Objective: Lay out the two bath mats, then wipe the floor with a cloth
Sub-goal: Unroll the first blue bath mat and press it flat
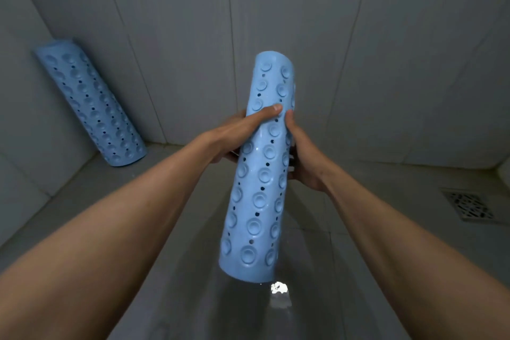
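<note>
Grey tiled walls (303,22) meet a glossy, wet-looking floor (193,298), with a drain (469,205) off to the right. Both hands are closed around one rolled blue mat (262,174), held nearly upright above the floor: the left hand (237,135) wraps its middle from the left with the thumb across the front, and the right hand (303,163) clasps it from the right, thumb tip close to the left thumb. The suction cups face outward on the roll. The second mat (91,107), also rolled, leans in the left corner against the wall, well apart. Neither mat is laid out yet, and no cloth is in view. To unroll well, I would find the loose edge, which the picture does not show, lower the roll to the floor and let it open with the cups facing down so they can grip. The roll will probably try to curl back, so pressing flat from one end toward the other should help it seat.
</note>
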The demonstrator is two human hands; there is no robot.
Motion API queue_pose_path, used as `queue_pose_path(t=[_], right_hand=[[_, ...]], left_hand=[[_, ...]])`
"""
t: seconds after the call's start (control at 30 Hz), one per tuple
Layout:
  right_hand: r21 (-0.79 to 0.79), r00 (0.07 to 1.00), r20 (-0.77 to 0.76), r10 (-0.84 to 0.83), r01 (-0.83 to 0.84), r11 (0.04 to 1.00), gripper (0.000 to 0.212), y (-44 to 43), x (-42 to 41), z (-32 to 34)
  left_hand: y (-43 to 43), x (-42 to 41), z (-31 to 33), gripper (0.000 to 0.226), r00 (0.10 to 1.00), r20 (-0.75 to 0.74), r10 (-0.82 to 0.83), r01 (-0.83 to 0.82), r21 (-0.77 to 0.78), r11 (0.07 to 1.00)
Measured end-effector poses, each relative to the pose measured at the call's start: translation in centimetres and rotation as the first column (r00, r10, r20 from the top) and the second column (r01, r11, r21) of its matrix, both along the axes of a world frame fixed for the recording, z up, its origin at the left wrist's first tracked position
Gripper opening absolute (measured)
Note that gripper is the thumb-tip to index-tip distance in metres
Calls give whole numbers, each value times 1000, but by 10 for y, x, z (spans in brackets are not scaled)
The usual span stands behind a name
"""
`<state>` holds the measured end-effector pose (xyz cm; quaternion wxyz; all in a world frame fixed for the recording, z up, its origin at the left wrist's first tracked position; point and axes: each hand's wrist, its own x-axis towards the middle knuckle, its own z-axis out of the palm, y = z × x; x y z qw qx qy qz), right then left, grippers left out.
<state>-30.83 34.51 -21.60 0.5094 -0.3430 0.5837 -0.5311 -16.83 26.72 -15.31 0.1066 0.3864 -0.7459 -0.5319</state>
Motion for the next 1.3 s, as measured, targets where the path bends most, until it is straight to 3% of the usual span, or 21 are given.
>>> queue_pose_path(t=[0.1, 0.23, 0.43, 0.57, 0.67, 0.77, 0.83, 0.9, 0.93, 1.0, 1.03, 1.1, 1.17, 1.23, 1.3], right_hand=[[-91, 983, 180, -18, 35, 995, 78, -6, -1, -17], [-26, 978, 207, -28, 34, 999, 79, 0, -21, -56], [260, 978, -26, -208, 207, 943, 90, 11, -53, -112], [371, 922, -278, -268, 360, 856, 65, 12, -84, -131], [401, 898, -209, -387, 440, 803, 49, 24, -102, -132], [459, 881, -165, -444, 467, 756, 80, 32, -116, -138], [456, 882, -278, -381, 470, 756, 104, 39, -121, -145], [454, 853, -468, -231, 456, 765, 113, 46, -118, -146], [450, 826, -534, -182, 460, 765, 111, 48, -113, -145], [404, 778, -612, -146, 465, 788, 101, 50, -102, -143], [377, 735, -668, -119, 472, 797, 96, 49, -96, -144], [360, 587, -810, 24, 463, 810, 79, 47, -81, -142], [367, 427, -885, 188, 388, 846, 62, 46, -63, -137], [411, 397, -880, 262, 357, 839, 46, 44, -47, -137], [465, 444, -849, 288, 367, 805, 53, 43, -35, -141]], left_hand=[[-1, -8, -4, 73, 997, 68, 25, -26, 9, 1000], [1, -25, -32, 67, 992, 122, 34, -49, 124, 991], [7, -57, -99, 55, 982, 180, 54, -98, 249, 963], [7, -79, -132, 47, 977, 210, 20, -84, 299, 951], [3, -91, -153, 47, 979, 203, 31, -107, 375, 921], [3, -95, -163, 44, 981, 191, 30, -104, 390, 915], [3, -94, -179, 41, 984, 165, 73, -132, 379, 916], [2, -89, -198, 35, 969, 112, 220, -241, 226, 944], [1, -83, -207, 33, 957, 113, 268, -275, 57, 960], [2, -65, -228, 35, 944, 169, 282, -227, -283, 932], [4, -55, -238, 38, 945, 183, 271, -190, -365, 911], [2, -32, -259, 47, 951, 238, 199, -79, -435, 897], [2, -11, -277, 58, 914, 404, 40, 161, -452, 877], [1, 2, -289, 64, 839, 541, -64, 352, -449, 821], [3, 7, -293, 65, 796, 601, -66, 414, -462, 784]])
